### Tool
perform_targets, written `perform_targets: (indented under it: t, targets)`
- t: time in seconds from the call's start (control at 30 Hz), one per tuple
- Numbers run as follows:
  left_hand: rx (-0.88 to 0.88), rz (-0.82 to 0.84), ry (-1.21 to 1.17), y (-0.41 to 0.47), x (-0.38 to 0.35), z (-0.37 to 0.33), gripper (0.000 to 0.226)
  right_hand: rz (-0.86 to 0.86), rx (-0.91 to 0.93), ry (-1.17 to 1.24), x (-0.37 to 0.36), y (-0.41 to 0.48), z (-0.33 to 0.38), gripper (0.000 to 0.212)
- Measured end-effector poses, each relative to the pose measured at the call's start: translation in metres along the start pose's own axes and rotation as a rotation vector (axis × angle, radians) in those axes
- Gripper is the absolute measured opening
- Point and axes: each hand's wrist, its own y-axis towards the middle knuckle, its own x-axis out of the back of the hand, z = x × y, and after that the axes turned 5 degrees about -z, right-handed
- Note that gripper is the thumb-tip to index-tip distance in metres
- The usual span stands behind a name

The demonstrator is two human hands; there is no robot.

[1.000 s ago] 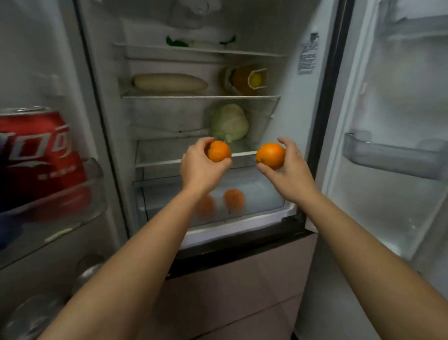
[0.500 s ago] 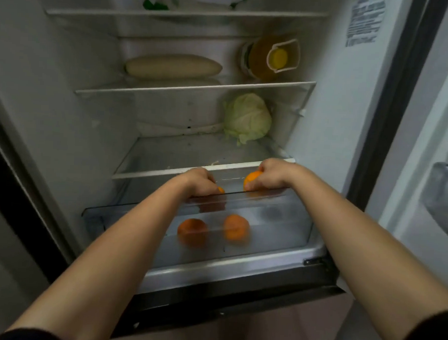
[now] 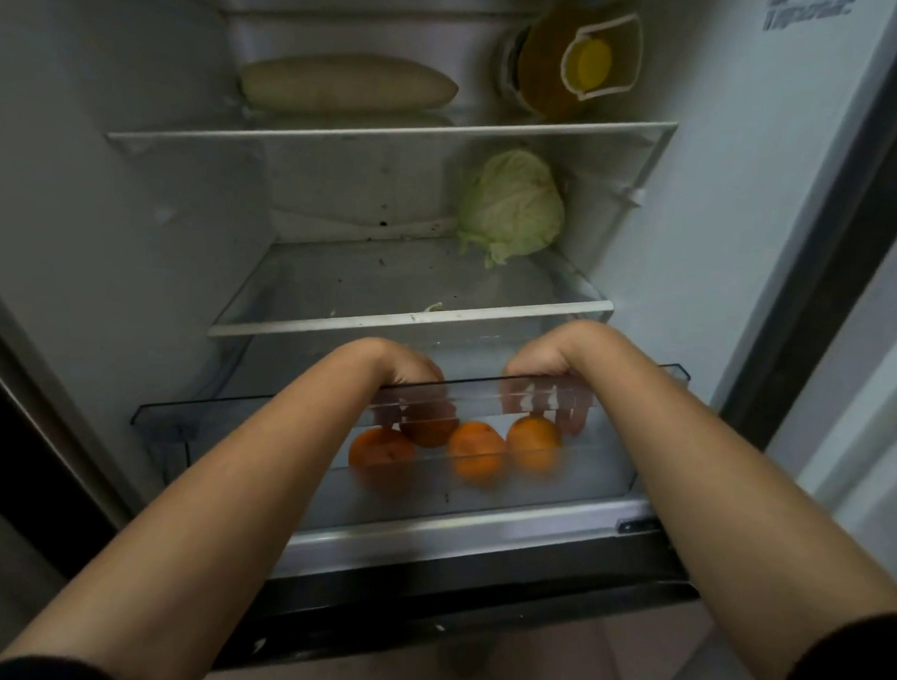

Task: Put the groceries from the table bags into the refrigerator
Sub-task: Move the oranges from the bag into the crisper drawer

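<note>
The refrigerator's clear crisper drawer (image 3: pixel 603 467) is pulled out at the bottom, with several oranges inside. My left hand (image 3: pixel 409 371) reaches over the drawer's front rim, its fingers curled down round one orange (image 3: pixel 429 429), partly shadowed under the palm. My right hand (image 3: pixel 543 364) also dips over the rim. Its fingers hang straight down behind the clear wall, just above another orange (image 3: pixel 534 441) that lies free on the drawer floor. Two more oranges (image 3: pixel 382 455) (image 3: pixel 477 451) rest between and in front of them.
A cabbage (image 3: pixel 511 206) sits at the back right of the glass shelf (image 3: pixel 411 320) above the drawer. Higher up lie a white radish (image 3: pixel 344 83) and a yellow-capped oil bottle (image 3: pixel 577 62). The fridge's dark door frame (image 3: pixel 819 284) runs down the right side.
Both hands have lowered from the drawer's rim into the drawer with their oranges. The right hand's orange now lies on the drawer floor. The view has moved closer.
</note>
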Motion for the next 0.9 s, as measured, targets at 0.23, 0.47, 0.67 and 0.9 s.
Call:
perform_targets:
  t: [0.23, 0.47, 0.67, 0.9]
  targets:
    - [-0.034, -0.19, 0.014, -0.015, 0.001, 0.003, 0.034, -0.332, 0.174, 0.045, -0.008, -0.013, 0.0, 0.037]
    - [-0.243, -1.099, 0.116, -0.081, -0.01, 0.007, 0.04, -1.024, 0.451, -0.168, -0.03, -0.066, -0.02, 0.047]
    - [-0.399, -1.519, -0.044, -0.113, -0.088, 0.042, 0.055, -1.464, 0.425, -0.161, -0.123, -0.087, -0.049, 0.063]
    - [-0.376, -1.372, 0.011, -0.144, -0.153, 0.067, 0.061, -1.478, 0.298, -0.258, -0.201, -0.121, -0.073, 0.077]
